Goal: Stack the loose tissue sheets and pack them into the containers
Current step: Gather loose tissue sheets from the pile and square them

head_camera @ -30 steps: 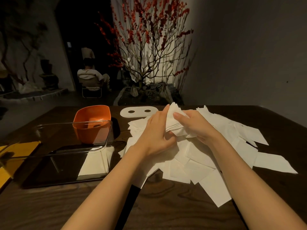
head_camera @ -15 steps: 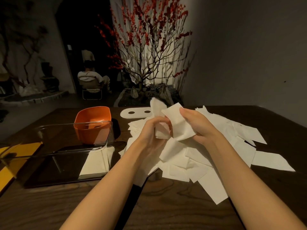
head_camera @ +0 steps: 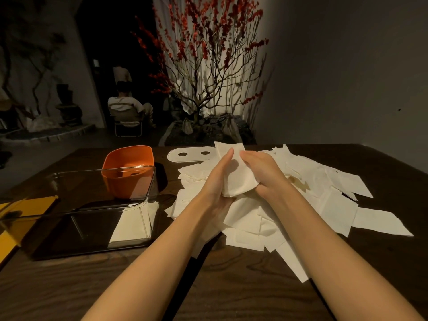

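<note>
Both hands are together on a small stack [head_camera: 236, 174] of tissue sheets, held up just above the big loose pile [head_camera: 289, 200]. From my feed the left hand [head_camera: 214, 181] is wrapped round the stack's left edge with fingers pointing up, and the right hand [head_camera: 264, 172] grips the right side, thumb on the front. The stack's top corner pokes up past the fingertips.

The pile is spread over the right half of the dark wooden table [head_camera: 208, 286], sheets overlapping every which way, a few strays lying out toward the right edge.

Left of the pile sits a clear box [head_camera: 102, 205] with a neat white stack of sheets [head_camera: 132, 225] lying in its right end. Behind it, touching or nearly so, is an orange tub [head_camera: 127, 172]; can't tell what's in it. A flat white lid [head_camera: 190, 154] with two dark holes lies at the far side of the table, just beyond the hands. Something yellow [head_camera: 20, 216] sits at the far left edge.

In the background there's a tree with red blossoms [head_camera: 208, 66], and a person [head_camera: 127, 107] sitting in a chair, back to me.
</note>
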Demonstrator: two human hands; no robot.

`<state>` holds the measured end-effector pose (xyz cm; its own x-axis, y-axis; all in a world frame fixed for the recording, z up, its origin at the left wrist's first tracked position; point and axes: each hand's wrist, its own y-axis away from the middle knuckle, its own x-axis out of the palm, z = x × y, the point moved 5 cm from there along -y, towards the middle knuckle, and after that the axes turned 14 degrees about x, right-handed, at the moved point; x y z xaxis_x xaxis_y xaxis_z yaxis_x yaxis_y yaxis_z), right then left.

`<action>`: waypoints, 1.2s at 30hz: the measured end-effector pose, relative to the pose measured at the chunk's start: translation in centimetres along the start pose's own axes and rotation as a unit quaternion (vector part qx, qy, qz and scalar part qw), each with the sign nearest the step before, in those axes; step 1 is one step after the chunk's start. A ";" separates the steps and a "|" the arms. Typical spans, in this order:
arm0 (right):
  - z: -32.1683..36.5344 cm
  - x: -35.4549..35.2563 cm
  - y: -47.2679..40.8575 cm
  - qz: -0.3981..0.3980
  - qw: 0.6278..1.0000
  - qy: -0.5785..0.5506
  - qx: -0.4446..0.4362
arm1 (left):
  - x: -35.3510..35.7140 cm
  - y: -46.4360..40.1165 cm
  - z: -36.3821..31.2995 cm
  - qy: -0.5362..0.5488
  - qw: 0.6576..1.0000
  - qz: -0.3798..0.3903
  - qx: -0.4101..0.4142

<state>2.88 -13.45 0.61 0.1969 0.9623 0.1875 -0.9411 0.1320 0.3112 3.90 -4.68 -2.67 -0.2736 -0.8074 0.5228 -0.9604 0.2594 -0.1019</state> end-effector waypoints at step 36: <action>0.6 -2.0 -2.8 -0.184 0.764 0.526 -0.325 | -4.5 -3.2 -2.0 -0.045 0.985 -0.118 0.114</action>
<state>5.28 -15.84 -0.01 0.4731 0.4458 -0.7599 -0.8802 0.2018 -0.4296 8.31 -0.86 -3.00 -0.0353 -0.8771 0.4790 -0.9822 -0.0582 -0.1789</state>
